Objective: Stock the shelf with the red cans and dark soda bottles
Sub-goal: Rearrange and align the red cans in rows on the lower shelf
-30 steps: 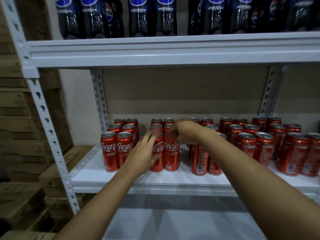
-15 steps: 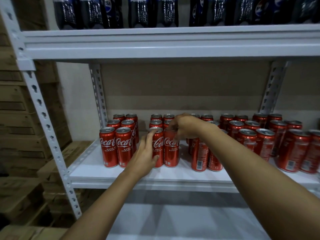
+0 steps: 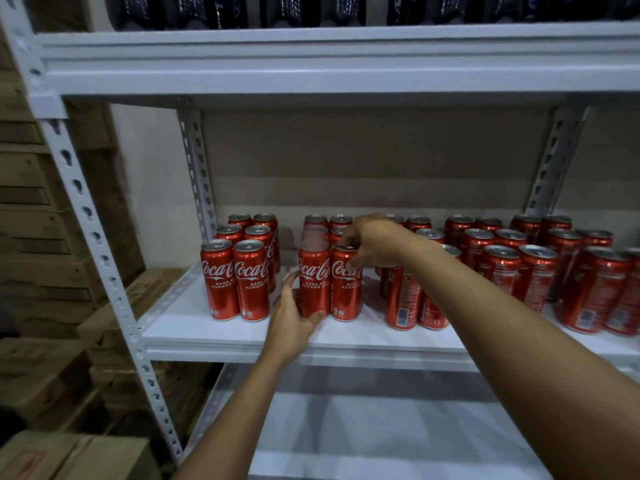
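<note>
Since only the head view is available, all of this is read from it. Red cans (image 3: 313, 278) stand in clusters on the middle shelf (image 3: 221, 332): a left block of six, a centre block under the hands, loose rows to the right. Dark soda bottles (image 3: 180, 10) sit on the top shelf, only their bases in frame.

Left hand (image 3: 291, 318): fingers mostly straight, resting against the lower left side of the front-left can of the centre block, thumb at its base; looks like a nudge, not a full wrap. Right hand (image 3: 372, 242): fingers curled down over the rim of the neighbouring can (image 3: 346, 282), pinching its top.

Handling, judged: slim tall cans, rigid if full, fairly heavy for their width, smooth painted metal so slippery; narrow base makes them tippy when pushed high. Best hold is round the mid-body, or slide low from the base.

Writing: "Coca-Cola" script in white on front cans, below it "RASA AS…" and "KURANG G…", partly cut off. Right-hand cans show barcodes and fine print, unreadable. Bottle labels too cropped to read.
</note>
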